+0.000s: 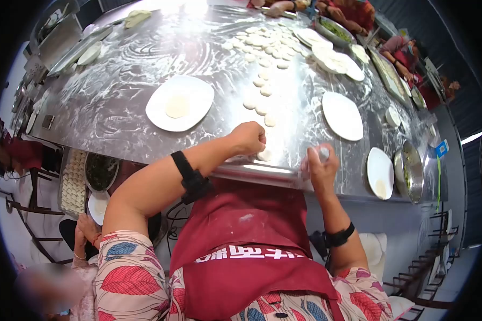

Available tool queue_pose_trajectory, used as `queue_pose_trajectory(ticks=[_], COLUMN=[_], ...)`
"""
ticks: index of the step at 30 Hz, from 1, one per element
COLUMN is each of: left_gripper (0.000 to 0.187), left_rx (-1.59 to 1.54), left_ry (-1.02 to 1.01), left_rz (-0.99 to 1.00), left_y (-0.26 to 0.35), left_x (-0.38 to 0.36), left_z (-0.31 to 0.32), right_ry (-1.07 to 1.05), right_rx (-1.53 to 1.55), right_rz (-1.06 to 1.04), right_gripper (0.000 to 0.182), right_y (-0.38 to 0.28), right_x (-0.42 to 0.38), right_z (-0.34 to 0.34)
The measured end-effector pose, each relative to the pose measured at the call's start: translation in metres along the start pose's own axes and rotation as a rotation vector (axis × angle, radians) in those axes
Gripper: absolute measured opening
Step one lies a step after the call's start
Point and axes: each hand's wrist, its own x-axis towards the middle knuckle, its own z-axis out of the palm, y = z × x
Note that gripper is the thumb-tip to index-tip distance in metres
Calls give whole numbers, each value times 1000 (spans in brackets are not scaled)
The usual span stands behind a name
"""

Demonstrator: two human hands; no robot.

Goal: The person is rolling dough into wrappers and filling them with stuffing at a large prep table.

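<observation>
In the head view, the person's left arm comes in bent at the elbow, the forearm slanting up across the front of the body, and the left hand [250,138] sits low over the floured metal table [126,120]. Its fingers are curled inward; whether they pinch anything cannot be told. One dough disc [264,155] lies just by those fingertips, on the side toward the body.

The right forearm rises more steeply, and the right hand [323,167] is closed around one pale, round-ended object [324,154], whose end shows between thumb and fingers; the rest is blurred.

Each arm wears one black strap, two in all.

Just beyond the left fingers lie three dough rounds [261,109] in a short slanting row; farther out is a spread of discs [268,40] too crowded to count.

Three white plates are near the hands. The first plate [195,91], left of the left fingers, bears one wrapper [177,107]. The second plate [343,116] is beyond the right fingers; the third plate [379,160] is to their right, with one metal bowl [416,181] beside it.
</observation>
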Motion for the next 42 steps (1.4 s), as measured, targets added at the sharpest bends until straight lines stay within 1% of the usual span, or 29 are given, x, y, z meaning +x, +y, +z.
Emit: queue_pose_trajectory(ticks=[3,4,5,7,8,9,11,12,14,15,17,18,20,21,22,23,24,25,27,28,29,30,31,33,34,35,37,40,42], left_gripper=[15,16,16,15,13,13,14,14,14,12,11,11,12,12,13,13,14,14,14,14,15,15,16,17,18,17,17,16,16], left_rx=[176,207,186,142,131,165,96,123,185,210,251,221,151,160,171,184,2,-66,-191,-60,70,198,218,246,206,238,246,-257,-6], left_ry=[11,69,13,-68,-97,-101,-40,-33,-54,-88,33,-6,-73,-63,-53,-43,-61,-90,-168,-136,-100,-60,-49,-20,-55,-86,3,-99,-69], left_rz=[59,76,84,95,137,122,92,102,121,100,129,113,79,108,134,160,21,-21,-110,-37,43,127,129,133,129,157,174,-159,16], left_y=[18,20,20,16,11,8,0,-1,-1,10,11,13,15,11,6,1,2,3,6,7,10,12,13,11,13,12,6,5,7], left_x=[2,4,7,15,14,12,1,0,-3,-3,6,6,8,7,5,2,-1,-2,-9,-7,-2,3,6,10,9,6,2,-4,-5], left_z=[3,7,9,2,-2,-5,-10,-11,-10,-12,-5,-5,-8,-9,-10,-11,-13,-16,-18,-18,-18,-18,-16,-11,-11,-11,-11,-13,-12], right_ry=[6,-6,-25,-17,-6,4,-12,-12,-19,-17,-30,-69,-42,-35,-42,-36,-61,-82,-82,-74,-80,-98,-118,-120,-126,-124,-73,-52,-67], right_rx=[-123,-112,-102,-147,-177,-208,-82,-84,-161,-200,-213,-158,-217,-251,-278,-307,-195,-80,-196,-252,-190,-189,-191,-197,-207,-246,-327,-181,-196], right_rz=[-53,-50,-46,-45,-51,-55,-32,-51,-100,-128,-104,-77,-134,-165,-83,-91,-49,-1,-72,-110,-95,-114,-135,-105,-90,-131,-83,-57,-67], right_gripper=[17,17,16,17,17,17,17,17,17,17,16,16,17,17,18,18,18,17,17,16,16,16,16,16,16,16,16,16,17], right_y=[6,8,9,2,0,-1,1,-1,0,2,4,7,8,7,6,1,3,4,2,-1,-2,5,9,5,1,-1,-4,1,8], right_x=[39,52,57,53,40,27,3,2,24,41,65,71,60,51,36,21,8,2,19,33,49,67,77,74,70,58,25,2,29], right_z=[13,19,23,21,15,8,-1,1,10,15,30,31,23,16,6,0,-6,-8,-1,5,15,23,28,25,24,16,-1,-8,3])
